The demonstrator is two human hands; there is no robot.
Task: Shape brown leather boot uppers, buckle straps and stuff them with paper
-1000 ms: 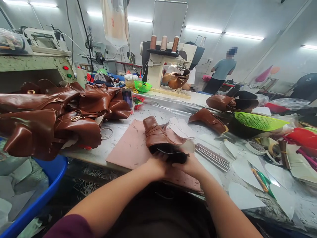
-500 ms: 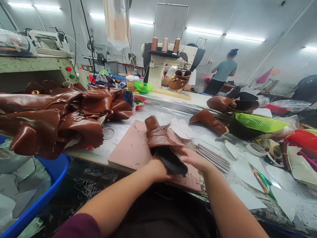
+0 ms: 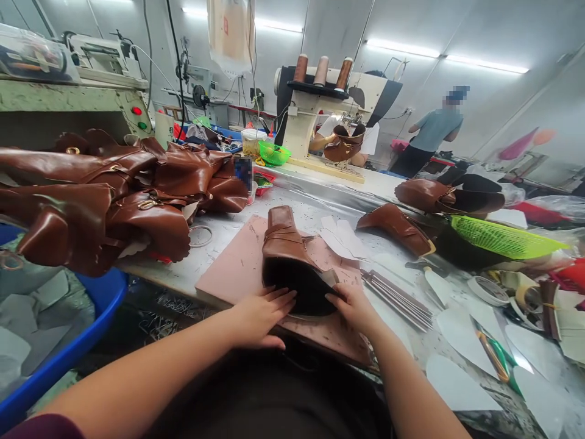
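A brown leather boot upper with a black lining lies on a pink cutting board in front of me. My left hand rests flat with its fingers stretched onto the near left edge of the black lining. My right hand lies with its fingers extended against the lining's right edge, beside a white insert piece. Neither hand grips anything.
A heap of brown leather uppers fills the left of the table above a blue tub. White cut pieces, metal rods, green scissors, a green basket and more uppers lie right. A sewing machine stands behind; a person stands far back.
The boot upper has been laid down on the board with its black lining toward me. Both hands let go of it and now lie flat at its edges.
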